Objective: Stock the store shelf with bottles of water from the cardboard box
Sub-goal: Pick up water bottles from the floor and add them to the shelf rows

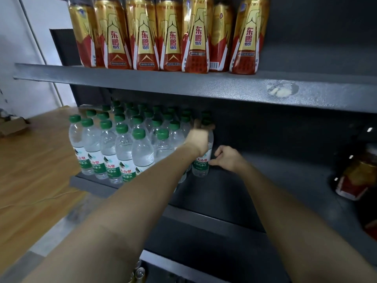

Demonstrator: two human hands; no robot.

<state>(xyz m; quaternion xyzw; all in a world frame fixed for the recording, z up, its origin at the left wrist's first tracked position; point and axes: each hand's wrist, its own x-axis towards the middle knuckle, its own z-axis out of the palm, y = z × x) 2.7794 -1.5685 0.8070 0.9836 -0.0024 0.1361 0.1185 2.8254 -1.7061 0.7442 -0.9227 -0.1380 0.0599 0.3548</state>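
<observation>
At the far left edge of the frame, a cardboard box (12, 127) lies on the wooden floor (36, 166); it is cut off by the frame border and its contents cannot be made out. Right of it, on the middle shelf (234, 184), a block of water bottles (122, 148) with green caps stands upright in close rows; the rear rows sit in shadow under the upper shelf (183, 86) and only their caps are discernible. In the top centre of the frame, gold-and-red drink bottles (171, 35) stand on the upper shelf, their tops cut off by the frame edge. At frame centre, the left hand (199, 139) reaches in from the lower left and curls round the neck and shoulder of one water bottle (201, 164), which stands upright on the middle shelf at the right end of the block; the hand covers most of the bottle's upper body, and its fingertips are blurred. Just right, the right hand (227, 158) rests low beside the same bottle, fingers curled with the tips against its label; whether they pinch it or only touch it cannot be told. At the far right edge, a dark red-labelled bottle (355, 178) is dim, blurred and partly cut off.
</observation>
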